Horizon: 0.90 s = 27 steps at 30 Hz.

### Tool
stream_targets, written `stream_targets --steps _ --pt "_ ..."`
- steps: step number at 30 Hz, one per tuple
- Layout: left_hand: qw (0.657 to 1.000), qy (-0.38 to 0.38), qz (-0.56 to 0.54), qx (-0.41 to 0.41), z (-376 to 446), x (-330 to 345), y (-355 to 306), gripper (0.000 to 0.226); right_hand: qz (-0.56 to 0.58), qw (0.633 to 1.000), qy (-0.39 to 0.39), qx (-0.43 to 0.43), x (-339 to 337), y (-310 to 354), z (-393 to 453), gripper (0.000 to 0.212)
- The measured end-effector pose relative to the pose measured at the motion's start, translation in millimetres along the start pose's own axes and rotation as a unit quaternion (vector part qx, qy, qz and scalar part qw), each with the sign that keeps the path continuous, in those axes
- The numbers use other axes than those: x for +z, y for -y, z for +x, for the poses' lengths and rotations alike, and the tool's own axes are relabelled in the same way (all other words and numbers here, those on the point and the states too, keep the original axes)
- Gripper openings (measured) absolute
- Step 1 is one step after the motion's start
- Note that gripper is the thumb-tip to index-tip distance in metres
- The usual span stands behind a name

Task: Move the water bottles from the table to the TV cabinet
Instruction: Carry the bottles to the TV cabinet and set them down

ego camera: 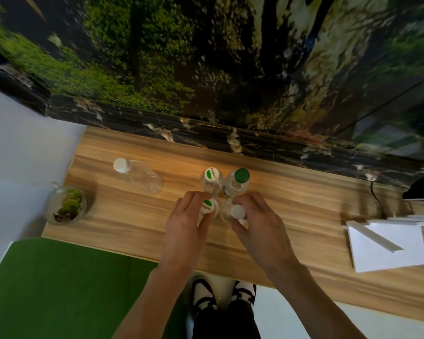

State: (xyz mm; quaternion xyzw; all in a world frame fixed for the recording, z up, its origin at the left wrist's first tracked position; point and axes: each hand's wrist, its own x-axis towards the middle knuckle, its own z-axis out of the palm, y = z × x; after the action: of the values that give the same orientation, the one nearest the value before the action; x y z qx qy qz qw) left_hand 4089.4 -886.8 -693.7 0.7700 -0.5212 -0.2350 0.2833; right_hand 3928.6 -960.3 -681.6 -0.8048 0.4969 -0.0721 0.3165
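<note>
A: Bottles, count?

B: Five clear plastic ones on the wooden cabinet top. Four stood upright in a tight square, long axes vertical, caps toward the camera. Left hand curled round the near green-and-white-capped bottle; right hand curled round the near white-capped bottle.

A: Beyond the fingers?

B: Second green-and-white-capped bottle just past the left hand; green-capped bottle just past the right. All four touched or nearly so.

A: Fifth?

B: Lying bottle, white cap, on its side well left of the left hand, cap pointing away-left.

A: Else?

B: One glass terrarium further left; white sheets well right of the right hand.
</note>
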Motion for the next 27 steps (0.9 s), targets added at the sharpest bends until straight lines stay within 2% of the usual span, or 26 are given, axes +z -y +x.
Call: stream_targets --steps 7,14,22,27 --pt "1.0 -0.009 0.024 -0.007 2.8 1.3 -3.4 0.039 -0.029 1.0 -0.001 -0.002 -0.4 -0.6 -0.3 0.038" --pt "0.999 -0.019 0.033 0.0 -6.2 -16.0 -20.4 0.048 -0.08 0.996 -0.025 -0.001 -22.4 10.5 -11.2 0.049" --pt "0.999 -0.021 0.034 0.0 -34.0 -107.6 -81.2 0.06 -0.074 0.993 -0.091 -0.028 -120.5 65.2 -42.0 0.058" --pt "0.997 -0.013 0.047 0.057 -58.6 -170.9 -130.5 0.066 -0.115 0.987 -0.104 -0.044 -191.4 110.9 -79.8 0.072"
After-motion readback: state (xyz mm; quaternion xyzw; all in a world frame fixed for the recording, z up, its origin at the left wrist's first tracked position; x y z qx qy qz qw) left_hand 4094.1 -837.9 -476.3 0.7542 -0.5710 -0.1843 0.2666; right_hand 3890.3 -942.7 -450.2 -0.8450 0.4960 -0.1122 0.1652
